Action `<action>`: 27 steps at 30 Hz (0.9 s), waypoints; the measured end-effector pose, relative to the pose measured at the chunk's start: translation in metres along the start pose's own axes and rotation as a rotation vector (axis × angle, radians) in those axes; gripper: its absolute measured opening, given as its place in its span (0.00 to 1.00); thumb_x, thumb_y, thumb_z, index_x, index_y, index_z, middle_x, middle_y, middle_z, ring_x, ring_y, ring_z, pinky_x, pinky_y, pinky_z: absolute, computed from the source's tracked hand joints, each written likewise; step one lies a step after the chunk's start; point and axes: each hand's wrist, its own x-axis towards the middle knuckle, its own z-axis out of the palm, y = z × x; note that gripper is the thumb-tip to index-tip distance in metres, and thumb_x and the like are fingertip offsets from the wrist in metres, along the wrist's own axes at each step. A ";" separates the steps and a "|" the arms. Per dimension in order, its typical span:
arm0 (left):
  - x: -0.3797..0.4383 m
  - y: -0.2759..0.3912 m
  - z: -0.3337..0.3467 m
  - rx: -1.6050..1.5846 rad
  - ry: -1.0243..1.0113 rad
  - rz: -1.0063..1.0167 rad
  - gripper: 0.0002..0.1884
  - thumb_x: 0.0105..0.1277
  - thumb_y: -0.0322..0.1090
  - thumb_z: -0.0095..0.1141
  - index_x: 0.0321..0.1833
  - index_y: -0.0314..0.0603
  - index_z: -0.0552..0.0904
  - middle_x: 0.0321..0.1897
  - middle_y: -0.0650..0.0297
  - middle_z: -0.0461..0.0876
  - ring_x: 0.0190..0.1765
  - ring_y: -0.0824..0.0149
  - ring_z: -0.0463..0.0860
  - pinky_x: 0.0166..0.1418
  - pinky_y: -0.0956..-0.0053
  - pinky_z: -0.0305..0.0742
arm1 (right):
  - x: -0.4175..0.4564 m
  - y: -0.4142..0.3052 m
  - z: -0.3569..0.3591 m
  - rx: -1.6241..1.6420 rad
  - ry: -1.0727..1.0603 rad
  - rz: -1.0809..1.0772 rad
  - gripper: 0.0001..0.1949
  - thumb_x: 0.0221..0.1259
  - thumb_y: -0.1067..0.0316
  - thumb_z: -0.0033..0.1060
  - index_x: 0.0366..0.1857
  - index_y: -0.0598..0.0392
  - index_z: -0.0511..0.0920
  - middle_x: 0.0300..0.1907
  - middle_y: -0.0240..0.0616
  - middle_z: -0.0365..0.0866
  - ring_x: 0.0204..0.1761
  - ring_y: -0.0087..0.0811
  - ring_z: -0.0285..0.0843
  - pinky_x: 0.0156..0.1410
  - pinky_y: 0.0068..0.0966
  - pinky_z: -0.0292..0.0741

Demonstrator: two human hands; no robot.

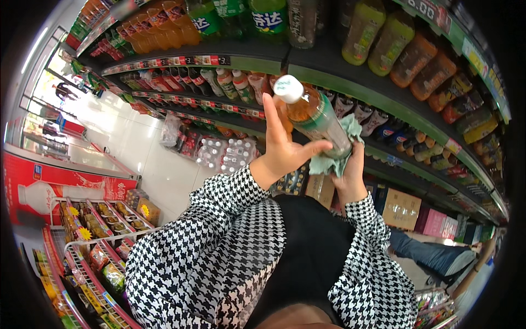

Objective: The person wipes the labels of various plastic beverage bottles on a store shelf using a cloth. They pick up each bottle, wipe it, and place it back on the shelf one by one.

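Note:
A plastic bottle of amber drink [324,123] with a white cap [288,89] is held tilted before my chest, its cap toward the upper left. My right hand [353,168] grips its lower end through a pale green cloth [335,162], which wraps under and behind the base. On the other side is my left hand [281,144], with its index finger straight up and its thumb stretched across the front of the bottle. Whether that thumb touches the bottle is unclear, and its other fingers are mostly hidden.
Drink shelves [254,61] curve across the front, with green soda bottles [267,18] above. Shrink-wrapped bottle packs [224,152] and cardboard boxes [400,209] sit low down. A snack rack [94,263] stands at my left. A person's jeans-clad leg [431,251] shows at right.

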 end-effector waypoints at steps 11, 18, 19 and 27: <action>-0.018 -0.026 -0.028 -0.801 0.057 -0.562 0.31 0.68 0.46 0.66 0.68 0.40 0.68 0.60 0.62 0.77 0.64 0.67 0.76 0.68 0.69 0.71 | 0.003 0.012 0.037 -0.969 -0.262 -0.425 0.23 0.74 0.65 0.43 0.70 0.60 0.67 0.66 0.43 0.74 0.66 0.38 0.74 0.71 0.33 0.69; -0.026 -0.026 -0.037 -0.596 0.142 -0.642 0.37 0.77 0.65 0.28 0.75 0.40 0.59 0.71 0.60 0.66 0.72 0.66 0.66 0.76 0.67 0.59 | 0.024 0.032 0.075 -1.565 -0.445 -0.981 0.42 0.51 0.81 0.54 0.77 0.61 0.54 0.74 0.61 0.58 0.75 0.59 0.59 0.75 0.42 0.63; -0.026 -0.024 -0.037 -0.620 0.141 -0.634 0.39 0.76 0.66 0.28 0.76 0.40 0.57 0.73 0.60 0.65 0.73 0.66 0.65 0.77 0.67 0.58 | 0.031 0.034 0.080 -1.561 -0.455 -1.096 0.42 0.51 0.81 0.55 0.77 0.62 0.53 0.75 0.62 0.56 0.75 0.60 0.58 0.75 0.43 0.63; -0.030 -0.014 -0.063 -0.722 0.298 -0.702 0.30 0.83 0.52 0.27 0.81 0.44 0.53 0.78 0.62 0.57 0.78 0.65 0.59 0.80 0.67 0.55 | 0.049 0.033 0.140 -1.527 -0.658 -1.101 0.40 0.55 0.80 0.56 0.77 0.51 0.58 0.78 0.57 0.53 0.75 0.58 0.58 0.75 0.41 0.63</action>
